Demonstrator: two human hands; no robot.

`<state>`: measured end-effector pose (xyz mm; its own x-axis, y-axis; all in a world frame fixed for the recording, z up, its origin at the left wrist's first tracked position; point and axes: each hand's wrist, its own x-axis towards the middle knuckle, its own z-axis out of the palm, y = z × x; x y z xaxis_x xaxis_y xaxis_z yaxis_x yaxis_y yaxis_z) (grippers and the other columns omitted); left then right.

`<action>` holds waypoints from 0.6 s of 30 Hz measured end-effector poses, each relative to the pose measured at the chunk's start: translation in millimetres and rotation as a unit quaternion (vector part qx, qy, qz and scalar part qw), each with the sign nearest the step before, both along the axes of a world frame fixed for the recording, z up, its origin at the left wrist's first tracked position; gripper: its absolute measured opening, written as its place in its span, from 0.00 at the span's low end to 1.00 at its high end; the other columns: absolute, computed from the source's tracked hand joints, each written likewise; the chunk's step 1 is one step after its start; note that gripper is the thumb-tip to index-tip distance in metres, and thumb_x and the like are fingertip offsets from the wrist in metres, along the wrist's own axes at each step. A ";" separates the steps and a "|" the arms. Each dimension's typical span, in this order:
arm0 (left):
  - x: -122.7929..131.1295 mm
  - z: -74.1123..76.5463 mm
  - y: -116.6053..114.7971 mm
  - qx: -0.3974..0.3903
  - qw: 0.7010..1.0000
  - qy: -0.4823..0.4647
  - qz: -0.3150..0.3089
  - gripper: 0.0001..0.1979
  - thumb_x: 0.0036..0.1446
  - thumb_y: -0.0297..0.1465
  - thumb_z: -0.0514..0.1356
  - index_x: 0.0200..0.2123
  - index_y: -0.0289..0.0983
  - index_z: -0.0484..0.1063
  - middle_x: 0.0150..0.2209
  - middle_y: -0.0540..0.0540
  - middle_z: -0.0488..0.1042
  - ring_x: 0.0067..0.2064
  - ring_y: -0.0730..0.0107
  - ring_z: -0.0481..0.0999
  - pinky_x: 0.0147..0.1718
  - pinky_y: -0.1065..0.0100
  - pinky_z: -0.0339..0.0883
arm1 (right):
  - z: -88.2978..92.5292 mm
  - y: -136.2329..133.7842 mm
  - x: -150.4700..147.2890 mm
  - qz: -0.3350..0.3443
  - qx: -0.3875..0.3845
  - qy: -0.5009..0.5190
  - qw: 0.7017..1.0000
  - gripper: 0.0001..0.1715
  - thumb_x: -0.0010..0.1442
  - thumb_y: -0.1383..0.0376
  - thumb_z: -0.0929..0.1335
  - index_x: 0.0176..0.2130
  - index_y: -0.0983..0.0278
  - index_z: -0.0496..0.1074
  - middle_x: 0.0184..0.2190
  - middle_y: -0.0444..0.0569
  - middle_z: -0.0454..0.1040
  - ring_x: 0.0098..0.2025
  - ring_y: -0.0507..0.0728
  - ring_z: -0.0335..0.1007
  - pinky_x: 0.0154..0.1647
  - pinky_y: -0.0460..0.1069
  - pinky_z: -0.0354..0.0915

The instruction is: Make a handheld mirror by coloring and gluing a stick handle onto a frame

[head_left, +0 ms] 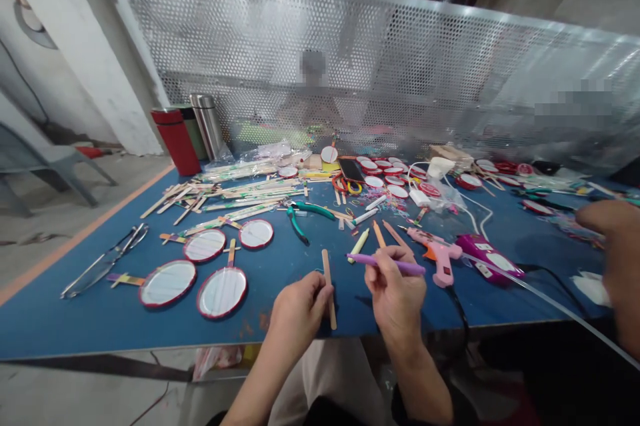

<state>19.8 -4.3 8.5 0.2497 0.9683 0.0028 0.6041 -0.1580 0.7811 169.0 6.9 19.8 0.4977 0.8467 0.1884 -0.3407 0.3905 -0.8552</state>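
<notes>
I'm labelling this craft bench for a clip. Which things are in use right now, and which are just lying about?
In use:
left hand gripping a wooden stick
right hand holding a purple pen

Lying about:
pink glue gun
green-handled pliers
red-rimmed round paddles
red flask
steel flask
</notes>
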 end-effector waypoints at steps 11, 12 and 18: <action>0.4 -2.9 -2.0 0.023 0.996 0.088 -0.018 0.11 0.64 0.33 0.46 0.33 0.40 0.64 0.30 0.48 0.75 0.31 0.67 0.73 0.30 0.71 0.57 | -17.9 -31.2 -34.3 -0.065 0.014 -0.240 0.968 0.04 0.58 0.66 0.70 0.37 0.63 0.72 0.28 0.45 0.79 0.28 0.54 0.77 0.30 0.48 0.74; 0.3 -2.8 -1.6 0.024 0.995 0.097 -0.022 0.10 0.64 0.32 0.46 0.33 0.40 0.64 0.31 0.47 0.75 0.31 0.67 0.74 0.30 0.71 0.57 | -17.1 -29.6 -34.5 -0.058 0.009 -0.233 0.971 0.04 0.58 0.65 0.70 0.36 0.63 0.72 0.27 0.45 0.79 0.27 0.54 0.77 0.30 0.48 0.74; 0.1 -0.5 -0.9 0.023 0.993 0.117 -0.025 0.09 0.64 0.31 0.46 0.35 0.41 0.65 0.35 0.46 0.78 0.36 0.65 0.77 0.31 0.71 0.59 | -15.6 -18.6 -31.0 -0.035 -0.002 -0.247 0.968 0.03 0.61 0.64 0.68 0.36 0.62 0.71 0.28 0.44 0.77 0.29 0.53 0.77 0.30 0.47 0.73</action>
